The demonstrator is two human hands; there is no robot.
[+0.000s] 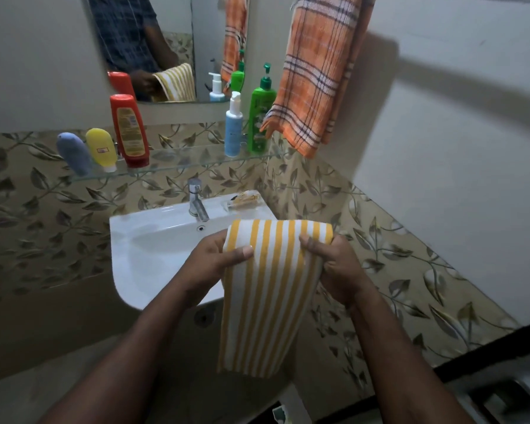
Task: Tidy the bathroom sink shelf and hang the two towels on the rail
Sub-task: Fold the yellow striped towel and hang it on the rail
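Up on the right wall the orange towel [315, 71] already hangs, so we must lift the striped towel [270, 289] up and rightward. It hangs lengthwise over the sink [141, 255], left hand [214, 261] and right hand [334, 264] pinching its folded top.

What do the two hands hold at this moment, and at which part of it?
Both hold the yellow-striped towel at its folded top edge: the left hand at the left corner, the right hand at the right corner.
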